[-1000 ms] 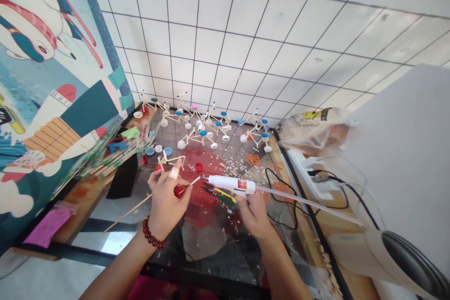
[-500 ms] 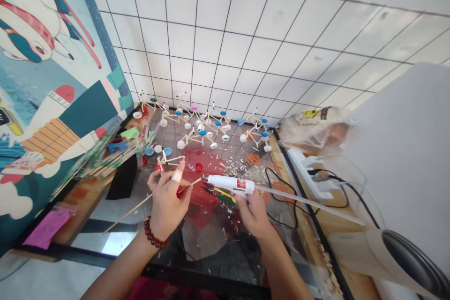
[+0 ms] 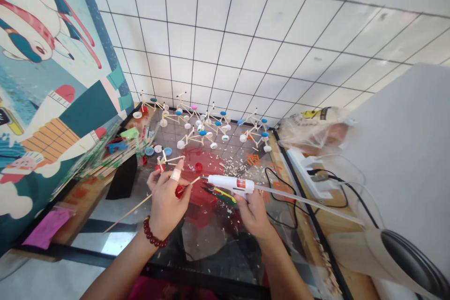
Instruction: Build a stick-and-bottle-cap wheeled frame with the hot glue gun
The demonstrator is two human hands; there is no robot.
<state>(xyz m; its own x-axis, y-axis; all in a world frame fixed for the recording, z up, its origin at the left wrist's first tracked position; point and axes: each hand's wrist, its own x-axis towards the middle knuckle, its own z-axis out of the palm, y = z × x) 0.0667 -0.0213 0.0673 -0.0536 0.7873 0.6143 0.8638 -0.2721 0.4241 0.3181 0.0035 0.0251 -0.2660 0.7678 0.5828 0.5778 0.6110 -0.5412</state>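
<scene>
Closed at the fingertips, my left hand (image 3: 166, 204) pinches a thin wooden stick (image 3: 131, 213), which runs out to the lower left and points at the glue gun on the other side. A red bottle cap (image 3: 179, 191) shows at these fingers. Just beyond the knuckles lies a small frame of wooden sticks (image 3: 173, 161) with a red cap at its left end. Wrapped round its handle, my right hand (image 3: 253, 213) holds a white hot glue gun (image 3: 225, 182). The nozzle is at the stick's tip; whether they touch I cannot tell. A clear glue stick (image 3: 305, 201) trails from the gun.
Yellow-handled snips (image 3: 225, 194) lie under the gun. Several stick-and-cap bicycle models (image 3: 202, 133) line the back. Wood scraps (image 3: 237, 167) litter the dark tabletop. Loose sticks (image 3: 94, 164) are at left. A power strip (image 3: 312, 176) and black cable (image 3: 281, 197) sit at right.
My left hand has shifted very slightly to the left. The glue gun stays at the stick's tip, and both holds are the same.
</scene>
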